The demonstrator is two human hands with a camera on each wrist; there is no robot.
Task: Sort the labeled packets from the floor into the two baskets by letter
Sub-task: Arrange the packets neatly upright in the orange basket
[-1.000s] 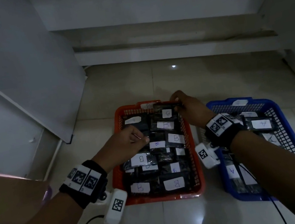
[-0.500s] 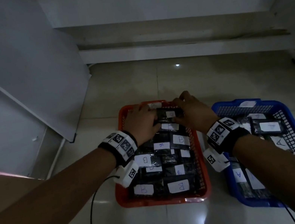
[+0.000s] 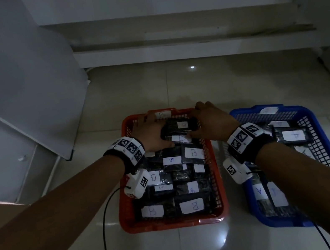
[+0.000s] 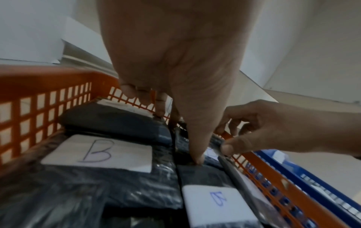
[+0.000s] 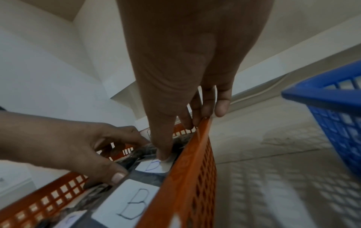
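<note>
An orange basket (image 3: 126,200) holds several dark packets with white B labels (image 3: 194,152). To its right, a blue basket (image 3: 321,141) holds packets labelled A (image 3: 294,135). At the orange basket's far end, both hands hold one dark labelled packet (image 3: 178,127) by its ends, low over the others. My left hand (image 3: 150,137) has its thumb (image 4: 197,158) pressed on the packet's top and its fingers down by the far wall. My right hand (image 3: 212,123) has its thumb (image 5: 163,155) on the label and its fingers along the basket's right rim (image 5: 195,154).
A white panel (image 3: 22,95) leans at the left and a low wall step (image 3: 189,41) runs across the back. Bare tile floor (image 3: 175,87) lies beyond the baskets and in the gap between them. A black cable (image 3: 105,234) trails from my left wrist.
My left hand moved from the basket's left side to its far end and joined the right hand on the packet. The packet has come down among the B packets.
</note>
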